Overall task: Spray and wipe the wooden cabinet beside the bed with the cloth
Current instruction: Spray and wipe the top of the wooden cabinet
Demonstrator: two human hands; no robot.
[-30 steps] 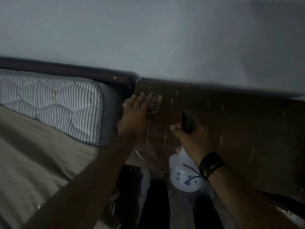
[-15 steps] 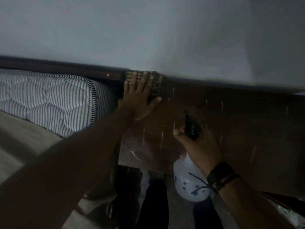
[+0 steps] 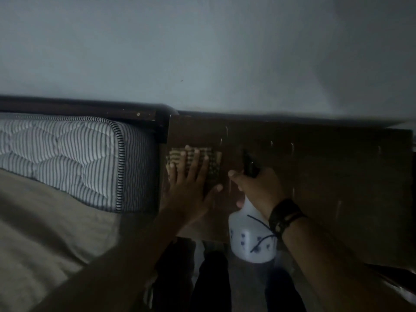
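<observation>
My left hand (image 3: 189,188) lies flat, fingers spread, pressing the cloth (image 3: 209,163) on the cabinet (image 3: 337,176) top near its bed-side edge; unwiped wood stretches rightward (long axis), where my right hand (image 3: 258,190) grips the spray bottle (image 3: 249,242).

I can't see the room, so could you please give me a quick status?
Left hand flat on cloth, cabinet top. Right hand gripping spray bottle. Nothing in the way.

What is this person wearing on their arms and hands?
Both forearms are bare, with no sleeves or gloves in view. The left hand wears nothing visible. The right hand has a wide dark wristband at its wrist, with a thinner dark band beside it. The dim light hides any finer detail.
</observation>
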